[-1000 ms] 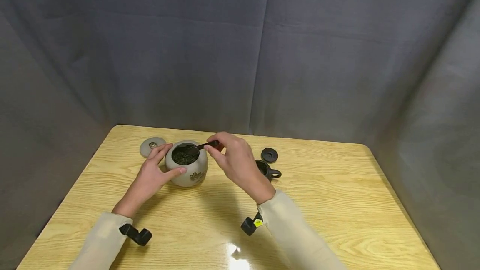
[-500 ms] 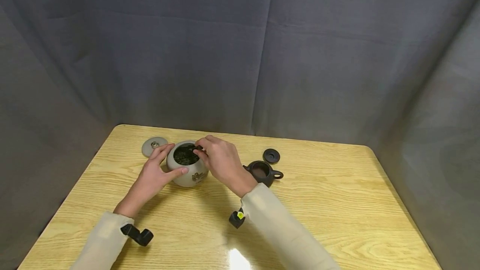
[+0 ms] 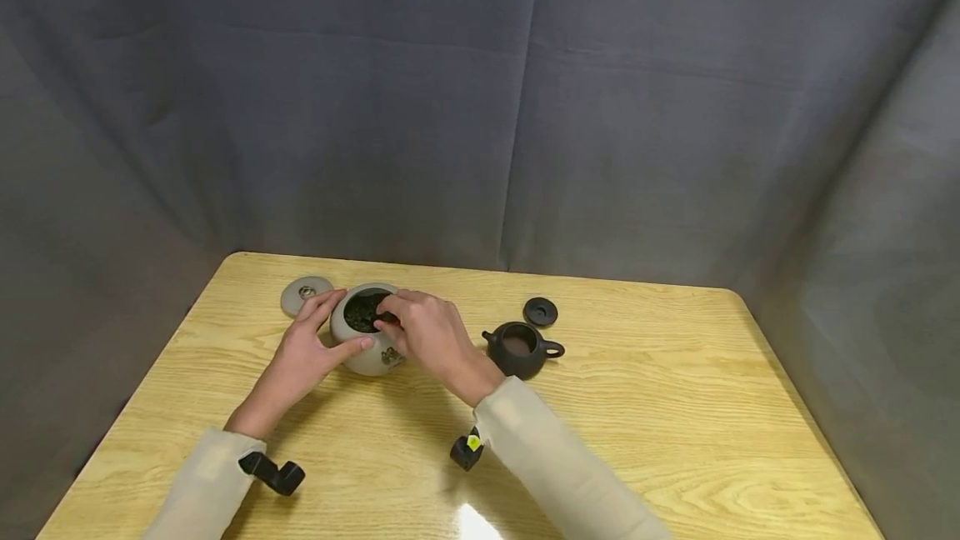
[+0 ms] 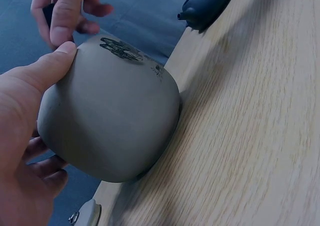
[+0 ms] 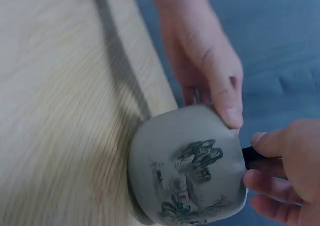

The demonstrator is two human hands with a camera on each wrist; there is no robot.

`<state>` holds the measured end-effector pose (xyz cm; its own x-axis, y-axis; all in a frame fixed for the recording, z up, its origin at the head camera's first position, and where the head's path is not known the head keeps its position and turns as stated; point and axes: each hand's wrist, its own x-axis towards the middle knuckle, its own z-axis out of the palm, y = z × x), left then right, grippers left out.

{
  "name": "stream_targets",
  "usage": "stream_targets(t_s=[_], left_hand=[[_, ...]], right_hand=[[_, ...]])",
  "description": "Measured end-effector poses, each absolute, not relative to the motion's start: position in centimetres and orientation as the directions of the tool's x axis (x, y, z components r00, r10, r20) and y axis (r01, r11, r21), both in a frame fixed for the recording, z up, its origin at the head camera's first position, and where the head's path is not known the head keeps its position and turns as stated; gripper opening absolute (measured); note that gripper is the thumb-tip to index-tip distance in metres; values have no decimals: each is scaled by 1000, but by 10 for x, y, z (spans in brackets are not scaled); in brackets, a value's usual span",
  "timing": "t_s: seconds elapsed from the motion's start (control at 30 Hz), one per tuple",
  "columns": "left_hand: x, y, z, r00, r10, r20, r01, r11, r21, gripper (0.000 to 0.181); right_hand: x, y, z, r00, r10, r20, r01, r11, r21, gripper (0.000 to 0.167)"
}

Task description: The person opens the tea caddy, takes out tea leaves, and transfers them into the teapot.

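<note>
A round grey ceramic jar (image 3: 366,363) with a dark painted landscape stands on the table, its mouth showing dark tea leaves (image 3: 360,312). My left hand (image 3: 306,354) grips the jar from the left, thumb on the near rim and fingers round the far side. At the jar's mouth, my right hand (image 3: 433,338) pinches the handle of a dark scoop (image 5: 252,156) between thumb and fingers. The scoop's lower end is hidden inside the jar.
Right of the jar stands a dark, lidless teapot (image 3: 517,363), its handle pointing right. Its small round lid (image 3: 540,312) lies behind it. The jar's grey lid (image 3: 302,297) rests at the back left of the wooden table (image 3: 675,407). Grey curtains hang around.
My right hand has moved left and down to the jar's mouth, and the scoop has gone deeper inside. The teapot has come into full view. My left hand keeps its grip.
</note>
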<state>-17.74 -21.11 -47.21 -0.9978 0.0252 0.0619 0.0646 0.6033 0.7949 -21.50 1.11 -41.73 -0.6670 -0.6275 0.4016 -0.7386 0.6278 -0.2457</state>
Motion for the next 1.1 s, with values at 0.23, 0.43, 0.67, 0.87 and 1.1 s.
stream_targets(t_s=[0.23, 0.43, 0.67, 0.87, 1.1], left_hand=[[-177, -213, -472, -998, 22, 59, 61, 608, 792, 103], [-178, -212, -471, -997, 23, 69, 68, 611, 789, 104], [-178, -211, -471, -997, 14, 70, 64, 613, 788, 104], [-177, -210, -470, -998, 12, 63, 57, 614, 787, 104], [-178, -209, -470, -998, 11, 54, 49, 624, 780, 105]], right_hand=[[-215, 17, -420, -815, -509, 277, -558, 561, -611, 20], [-218, 23, -424, -878, -429, 213, -408, 435, -803, 14], [-220, 33, -427, -931, -342, 129, -248, 331, -911, 15], [-221, 38, -428, -947, -287, 142, -239, 335, -912, 14], [-222, 42, -426, -965, -226, 135, -204, 316, -927, 14]])
